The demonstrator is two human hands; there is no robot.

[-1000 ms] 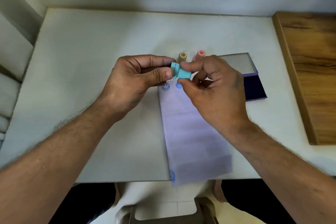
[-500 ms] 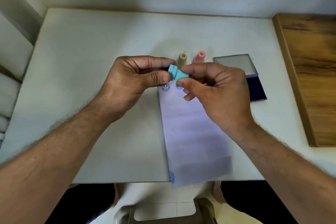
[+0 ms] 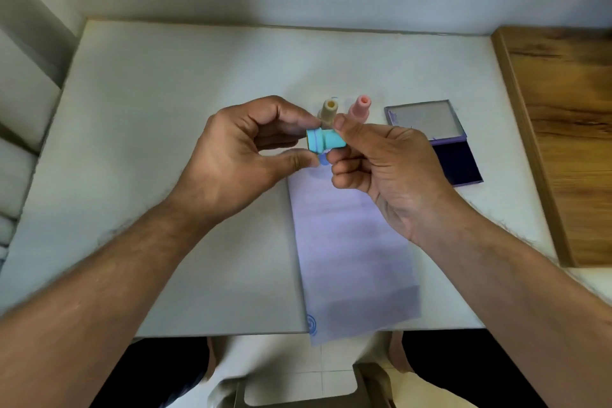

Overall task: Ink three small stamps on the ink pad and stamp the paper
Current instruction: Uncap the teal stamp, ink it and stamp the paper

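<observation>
A white table (image 3: 165,109) fills the view, its near edge crossed by a long strip of paper (image 3: 351,242) whose lower end hangs past it; a blue spiral mark shows at that end. A wooden board (image 3: 563,126) is cut off at the right. The open ink pad (image 3: 440,139) lies right of the paper, its near-left corner hidden behind the right hand (image 3: 390,169). That hand pinches the turquoise stamp (image 3: 324,141) sideways above the paper's top. The left hand (image 3: 245,156) curls at its wider end; whether it touches is unclear. Beige stamp (image 3: 329,111) and pink stamp (image 3: 360,109) stand behind, bases hidden.
</observation>
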